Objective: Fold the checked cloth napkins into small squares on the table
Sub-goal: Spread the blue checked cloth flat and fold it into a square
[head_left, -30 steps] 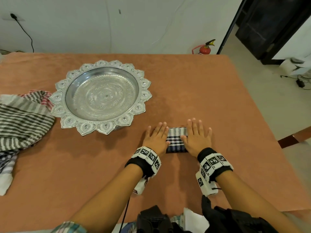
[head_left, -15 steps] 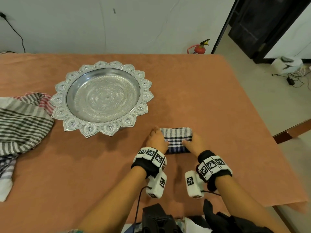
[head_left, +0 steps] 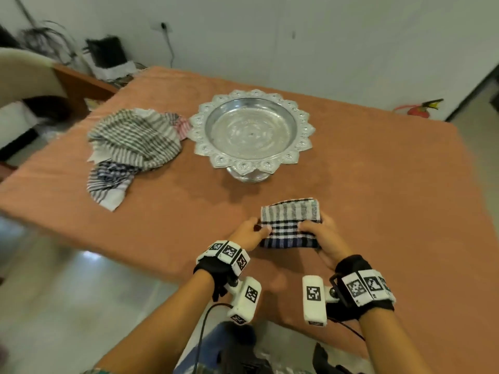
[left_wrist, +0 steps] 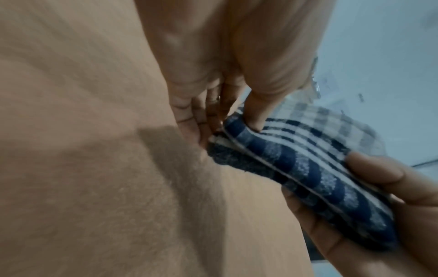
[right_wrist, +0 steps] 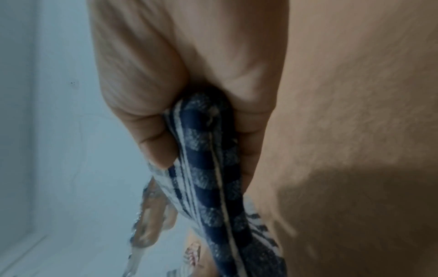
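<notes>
A folded blue, black and white checked napkin is held a little above the orange table, between both hands. My left hand pinches its left edge, thumb on top. My right hand grips its right edge, thumb on top and fingers underneath. In the left wrist view the folded napkin shows its thick layered edge, with the left thumb pressing its corner. In the right wrist view the napkin sits deep in the right hand's grip.
An ornate silver pedestal tray stands behind the napkin. A heap of unfolded striped and checked cloths lies at the left of the table. A red fire extinguisher is on the floor beyond the far right corner. A chair stands at the far left.
Both hands went from pressing flat on the folded napkin to gripping its sides and lifting it off the table. The head view has swung left, so the cloth heap shows fully.
</notes>
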The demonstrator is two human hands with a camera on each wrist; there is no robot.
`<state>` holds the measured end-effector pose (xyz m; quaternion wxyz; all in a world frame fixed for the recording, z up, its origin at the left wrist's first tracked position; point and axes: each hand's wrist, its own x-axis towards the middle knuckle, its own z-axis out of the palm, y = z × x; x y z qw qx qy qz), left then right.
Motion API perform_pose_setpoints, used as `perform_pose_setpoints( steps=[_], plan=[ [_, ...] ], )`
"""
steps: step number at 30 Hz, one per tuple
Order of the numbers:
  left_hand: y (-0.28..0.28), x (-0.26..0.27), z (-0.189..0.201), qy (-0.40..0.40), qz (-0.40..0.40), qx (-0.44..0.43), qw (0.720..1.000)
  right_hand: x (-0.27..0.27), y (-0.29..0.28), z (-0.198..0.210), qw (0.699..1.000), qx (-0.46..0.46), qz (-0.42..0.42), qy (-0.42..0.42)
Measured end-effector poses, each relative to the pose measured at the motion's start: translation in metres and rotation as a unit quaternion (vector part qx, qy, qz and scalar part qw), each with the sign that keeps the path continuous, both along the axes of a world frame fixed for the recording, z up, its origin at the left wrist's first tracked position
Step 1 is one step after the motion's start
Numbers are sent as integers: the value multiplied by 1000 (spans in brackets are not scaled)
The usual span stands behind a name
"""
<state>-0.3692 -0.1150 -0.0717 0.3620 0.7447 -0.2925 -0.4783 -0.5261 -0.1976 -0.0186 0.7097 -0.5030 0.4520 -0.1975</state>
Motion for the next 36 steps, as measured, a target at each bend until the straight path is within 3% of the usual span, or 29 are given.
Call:
perform_pose_setpoints(
  steps=[5,9,14,22,26,31,36],
  plan=[
    [65,28,25,76,125,-23,989,40,31,8,995,32,62,-76],
    [109,70,32,202,241,-88,945,91,60,18,988,20,123,-87],
    [144,136,38,240,279,-168,915,168,88,22,989,-29,131,-56],
    [190,302,54,212,296,-207,908,334,135,24,988,-94,119,-2],
    [194,377,63,179,287,-183,923,399,144,34,987,-115,112,3],
    [163,455,86,131,280,-190,932,466,121,48,985,-135,103,0],
    [96,541,113,8,243,-196,950,547,61,63,986,-154,56,-18]
  ],
)
